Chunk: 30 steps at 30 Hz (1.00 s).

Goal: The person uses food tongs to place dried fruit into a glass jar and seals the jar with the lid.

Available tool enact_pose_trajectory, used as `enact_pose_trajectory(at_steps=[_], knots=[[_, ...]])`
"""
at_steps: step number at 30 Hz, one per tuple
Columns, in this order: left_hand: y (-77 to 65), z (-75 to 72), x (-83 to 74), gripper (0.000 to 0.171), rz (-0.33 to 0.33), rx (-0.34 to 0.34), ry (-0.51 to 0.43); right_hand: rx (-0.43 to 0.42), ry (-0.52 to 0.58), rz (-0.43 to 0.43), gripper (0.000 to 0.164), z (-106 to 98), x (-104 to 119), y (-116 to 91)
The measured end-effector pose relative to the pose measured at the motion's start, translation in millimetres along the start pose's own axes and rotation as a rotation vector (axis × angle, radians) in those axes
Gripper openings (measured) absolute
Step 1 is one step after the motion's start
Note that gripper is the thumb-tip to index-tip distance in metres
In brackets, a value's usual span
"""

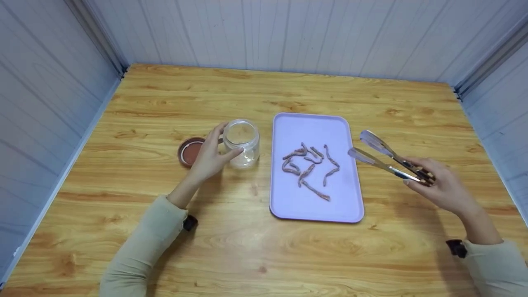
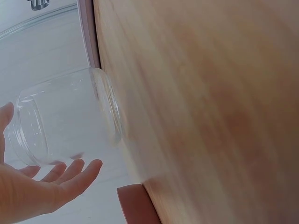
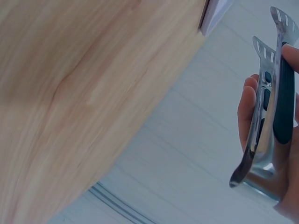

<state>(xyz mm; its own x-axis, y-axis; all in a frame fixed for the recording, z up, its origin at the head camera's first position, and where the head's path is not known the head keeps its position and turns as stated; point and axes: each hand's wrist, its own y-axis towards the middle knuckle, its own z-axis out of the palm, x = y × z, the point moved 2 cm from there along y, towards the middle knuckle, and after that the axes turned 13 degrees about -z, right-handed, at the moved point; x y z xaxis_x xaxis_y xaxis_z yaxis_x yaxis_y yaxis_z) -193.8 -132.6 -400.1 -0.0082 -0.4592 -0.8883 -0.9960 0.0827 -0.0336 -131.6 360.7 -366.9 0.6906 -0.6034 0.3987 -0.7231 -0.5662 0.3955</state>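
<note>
My left hand (image 1: pixel 210 154) curves round the clear jar (image 1: pixel 242 159), thumb on the near side and fingers along its left side. Lidless, the jar stands upright on the table; in the left wrist view, fingers (image 2: pixel 77 179) lie close against its wall. A reddish-brown screw lid (image 1: pixel 192 152) lies beside it, partly behind that hand. My right hand (image 1: pixel 443 187) grips metal tongs (image 1: pixel 385 161), their tips apart with nothing between them, by the right edge of a lilac tray (image 1: pixel 317 210). Several brown, wrinkled, twisted strips (image 1: pixel 332 171) lie on the tray; their kind is unclear.
Everything stands on a wood-grain table (image 1: pixel 231 255). Pale panelled walls (image 1: pixel 264 37) close off its back and both sides. Small dark devices (image 1: pixel 190 222) sit at both wrists.
</note>
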Motion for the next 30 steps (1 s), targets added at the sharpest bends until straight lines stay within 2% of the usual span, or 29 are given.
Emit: enact_pose_trajectory(at_steps=[7, 12, 17, 30], knots=[[0.7, 0.8, 0.6, 0.077, -0.019, -0.007, 0.012, 0.059, -0.007, 0.028, 0.05, 17, 0, 6], [0.5, 0.6, 1.2, 0.076, -0.016, -0.008, 0.006, 0.1, -0.042, 0.001, 0.049, 26, 0, 13], [0.4, 0.6, 1.6, 0.077, -0.003, -0.007, -0.003, 0.109, -0.032, -0.032, 0.047, 33, 0, 19], [1.0, 0.6, 2.4, 0.077, -0.024, -0.01, 0.02, 0.113, -0.026, -0.007, 0.045, 44, -4, 28]])
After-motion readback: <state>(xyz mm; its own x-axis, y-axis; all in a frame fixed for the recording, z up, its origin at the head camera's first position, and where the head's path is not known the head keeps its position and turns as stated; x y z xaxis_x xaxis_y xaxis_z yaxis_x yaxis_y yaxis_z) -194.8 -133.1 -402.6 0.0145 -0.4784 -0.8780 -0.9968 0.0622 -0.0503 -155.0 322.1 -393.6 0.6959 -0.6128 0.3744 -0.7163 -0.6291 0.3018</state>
